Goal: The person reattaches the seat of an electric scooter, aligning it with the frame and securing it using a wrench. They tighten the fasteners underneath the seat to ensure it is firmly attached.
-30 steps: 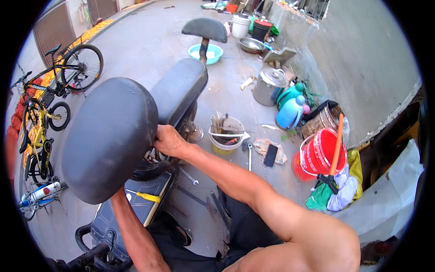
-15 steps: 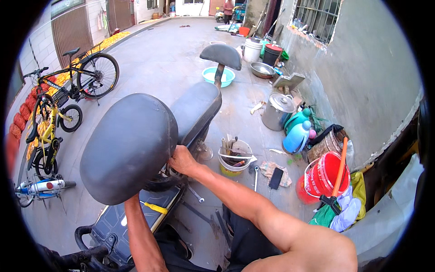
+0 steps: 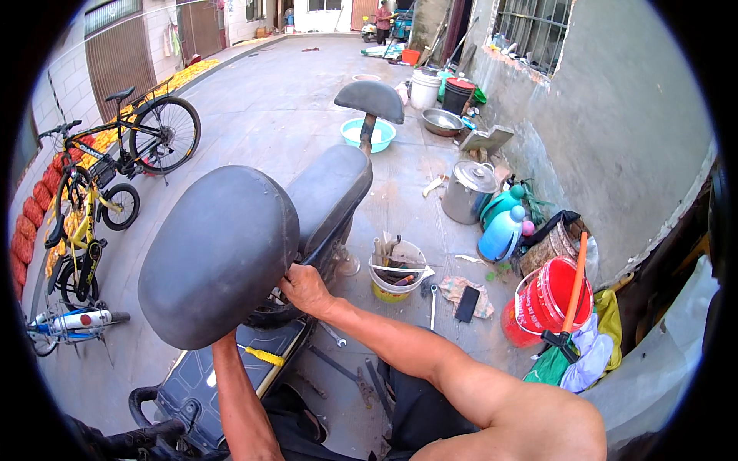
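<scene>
A wide black saddle [image 3: 219, 257] of an electric bike is tipped up in front of me. Behind it runs a long black rear seat [image 3: 327, 188], with a padded backrest [image 3: 370, 101] on a post. My right hand [image 3: 306, 290] is closed at the saddle's right underside, its fingertips partly hidden; what they grip does not show. My left forearm [image 3: 237, 392] reaches up beneath the saddle, which hides that hand's fingers. Below lies the bike's dark footboard panel [image 3: 192, 384], with a yellow-handled tool [image 3: 264, 355] on it.
Right of the bike stand a tool bucket [image 3: 398, 284], a wrench [image 3: 433, 307], a phone [image 3: 467, 304] on a cloth and a red bucket [image 3: 530, 311]. Another wrench [image 3: 333, 335] lies near my right forearm. Parked bicycles [image 3: 123, 146] are at left; a person [image 3: 383, 21] stands far back.
The saddle sits slightly lower in view, and my right hand has shifted a little down and left with it. The whole view has moved slightly. Both arms keep nearly the same pose.
</scene>
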{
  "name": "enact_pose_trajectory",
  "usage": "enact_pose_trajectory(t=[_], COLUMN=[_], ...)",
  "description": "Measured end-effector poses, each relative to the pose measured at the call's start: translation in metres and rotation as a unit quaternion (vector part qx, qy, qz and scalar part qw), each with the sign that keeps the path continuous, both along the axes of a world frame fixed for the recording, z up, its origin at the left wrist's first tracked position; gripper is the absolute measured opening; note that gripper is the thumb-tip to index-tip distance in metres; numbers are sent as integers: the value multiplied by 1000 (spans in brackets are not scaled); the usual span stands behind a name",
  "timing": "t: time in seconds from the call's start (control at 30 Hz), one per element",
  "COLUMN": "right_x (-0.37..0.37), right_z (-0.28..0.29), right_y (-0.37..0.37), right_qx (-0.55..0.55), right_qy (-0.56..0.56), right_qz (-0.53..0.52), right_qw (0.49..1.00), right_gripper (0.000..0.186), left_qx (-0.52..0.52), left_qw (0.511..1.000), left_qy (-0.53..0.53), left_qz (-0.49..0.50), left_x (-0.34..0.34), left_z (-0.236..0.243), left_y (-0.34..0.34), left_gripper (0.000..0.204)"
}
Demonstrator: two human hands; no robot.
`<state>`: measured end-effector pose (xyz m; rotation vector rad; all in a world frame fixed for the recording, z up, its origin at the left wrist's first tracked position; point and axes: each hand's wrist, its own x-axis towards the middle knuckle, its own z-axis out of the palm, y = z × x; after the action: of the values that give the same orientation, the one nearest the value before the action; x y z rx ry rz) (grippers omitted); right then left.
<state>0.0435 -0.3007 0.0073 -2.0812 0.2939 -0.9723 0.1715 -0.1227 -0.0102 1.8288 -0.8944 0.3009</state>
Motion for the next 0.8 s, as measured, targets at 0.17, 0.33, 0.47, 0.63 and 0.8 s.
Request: enact_pose_trajectory(t=[0.17, 0.33, 0.47, 0.63, 0.8], right_x=[11, 0, 4, 0, 8], right_z=[2, -9, -1, -4, -5], right_y=[11, 12, 23, 25, 14], right_qx=[26, 109, 171, 227, 286], right_qy=[31, 42, 61, 67, 112], right_qz=[21, 39, 67, 88, 159], right_qw=[999, 992, 981, 968, 938], right_gripper=[27, 29, 32, 32, 35], left_qx=[8, 93, 129, 103, 66], left_qw=[1000, 993, 978, 982, 989], left_qy=[-20, -51, -146, -150, -126], left_qz=[13, 55, 81, 54, 48], left_x=[63, 52, 60, 52, 53], left_z=[-76, -92, -86, -71, -53], left_y=[17, 7, 13, 9, 7], left_gripper=[61, 62, 59, 54, 56])
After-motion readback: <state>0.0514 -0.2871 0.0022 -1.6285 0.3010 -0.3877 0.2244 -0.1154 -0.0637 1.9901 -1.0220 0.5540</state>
